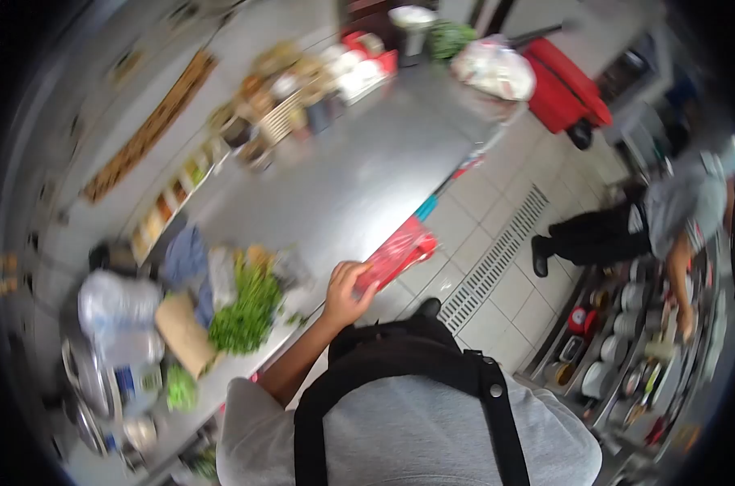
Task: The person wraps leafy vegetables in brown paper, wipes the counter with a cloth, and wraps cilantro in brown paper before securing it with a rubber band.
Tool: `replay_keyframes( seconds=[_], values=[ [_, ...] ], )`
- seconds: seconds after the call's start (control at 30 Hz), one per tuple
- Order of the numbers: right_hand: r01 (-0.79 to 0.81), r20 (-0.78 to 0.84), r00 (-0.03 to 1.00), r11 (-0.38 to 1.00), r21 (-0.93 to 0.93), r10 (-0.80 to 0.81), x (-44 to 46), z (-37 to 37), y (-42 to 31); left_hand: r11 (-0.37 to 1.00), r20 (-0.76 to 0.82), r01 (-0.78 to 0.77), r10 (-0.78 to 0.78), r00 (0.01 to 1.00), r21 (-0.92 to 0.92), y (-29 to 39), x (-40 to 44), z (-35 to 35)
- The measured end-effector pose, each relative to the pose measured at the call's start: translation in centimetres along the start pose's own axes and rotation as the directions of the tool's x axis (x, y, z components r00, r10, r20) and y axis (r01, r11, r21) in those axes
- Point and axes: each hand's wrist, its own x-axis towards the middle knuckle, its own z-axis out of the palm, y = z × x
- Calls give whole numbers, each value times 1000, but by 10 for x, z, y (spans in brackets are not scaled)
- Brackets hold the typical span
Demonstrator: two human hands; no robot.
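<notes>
My left hand (349,293) is at the near edge of the steel table (335,186), its fingers bent and its thumb turned inward. It grips the end of a red package (398,254) in shiny clear plastic, which hangs out past the table edge. What is inside the plastic cannot be made out. A bunch of leafy green herbs (246,312) lies on the table to the left of this hand. My right hand does not show.
Brown paper roll (185,332), blue cloth (187,267) and clear plastic containers (120,316) crowd the left end. Seasonings (282,93) line the back. A white plastic bag (494,69) sits at the far corner. Another person (667,211) reaches over shelves at right. A drain grate (497,255) crosses the floor.
</notes>
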Motion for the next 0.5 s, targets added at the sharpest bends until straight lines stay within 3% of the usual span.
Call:
replay_keyframes(
  seconds=[0.03, 0.07, 0.1, 0.13, 0.17, 0.27, 0.3, 0.37, 0.43, 0.5],
  values=[
    [-186, 177, 977, 867, 463, 116, 0, 8, 14, 999, 38, -29, 30, 999, -13, 3, 15, 17],
    [-375, 353, 906, 58, 925, 232, -41, -22, 6, 996, 64, -84, 86, 994, -41, 2, 30, 36],
    [-339, 505, 797, -448, 828, 332, -70, -41, 1, 996, 67, -88, 88, 994, -11, -1, 42, 58],
    [-313, 506, 797, -491, 813, 329, -78, -64, 12, 997, 70, -80, 79, 994, 17, -1, 50, 82],
    [-219, 371, 825, -365, 905, 426, -87, -81, 35, 993, 84, -114, 115, 990, -15, -1, 59, 110],
    [44, -74, 806, 65, 997, 587, -102, -121, 88, 994, 60, 40, -34, 998, -104, 14, 92, 194],
    [56, -46, 802, 1, 998, 595, -103, -129, 96, 992, 112, 13, 1, 994, -125, 27, 100, 222],
    [352, -257, 653, 14, 936, 712, -106, -151, 126, 957, 91, 176, -158, 983, -232, 55, 119, 281],
    [477, -371, 635, 34, 878, 678, -120, -172, 149, 938, 165, 153, -105, 981, -313, 92, 133, 327],
    [469, -224, 744, -255, 846, 629, -161, -208, 170, 960, 262, 80, -7, 965, -268, 114, 144, 360]
  ],
)
